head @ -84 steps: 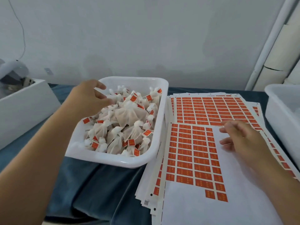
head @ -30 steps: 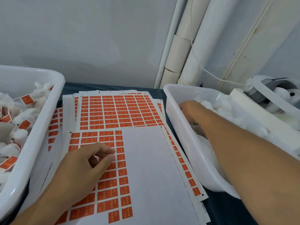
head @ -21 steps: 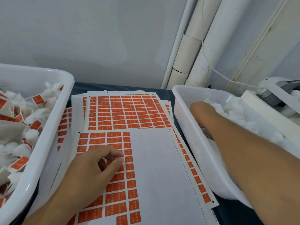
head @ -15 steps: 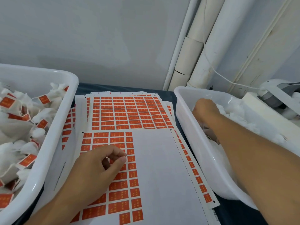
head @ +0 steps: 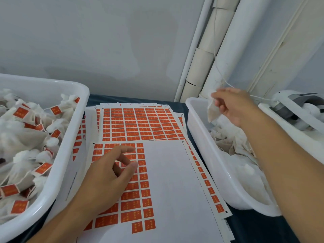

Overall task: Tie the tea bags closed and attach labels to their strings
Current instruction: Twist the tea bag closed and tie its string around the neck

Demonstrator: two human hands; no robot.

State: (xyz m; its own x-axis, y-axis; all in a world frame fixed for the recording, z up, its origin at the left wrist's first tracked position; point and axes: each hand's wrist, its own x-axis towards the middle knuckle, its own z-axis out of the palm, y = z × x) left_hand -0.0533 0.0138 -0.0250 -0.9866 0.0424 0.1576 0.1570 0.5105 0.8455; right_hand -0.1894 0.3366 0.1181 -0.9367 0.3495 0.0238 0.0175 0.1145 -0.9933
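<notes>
My right hand [head: 233, 106] pinches a small untied tea bag [head: 212, 112] and holds it above the right white tub [head: 198, 130], which is full of loose unlabelled bags [head: 233, 146]. My left hand [head: 112, 174] hovers over the top label sheet [head: 168, 181], thumb and fingers loosely curled with nothing between them. Orange labels [head: 140, 200] cover the sheet's left part. Further label sheets [head: 140, 123] lie beneath it. The left white tub [head: 70, 142] holds several tied bags with orange labels [head: 29, 137].
A white machine with a grey reel [head: 294, 109] stands at the far right, with a thin string [head: 228, 84] running from it. White pipes [head: 206, 58] rise along the wall behind. Dark blue cloth [head: 254, 225] covers the table.
My right hand has risen out of the right tub with one tea bag pinched in it. My left hand's fingers have opened a little over the label sheet.
</notes>
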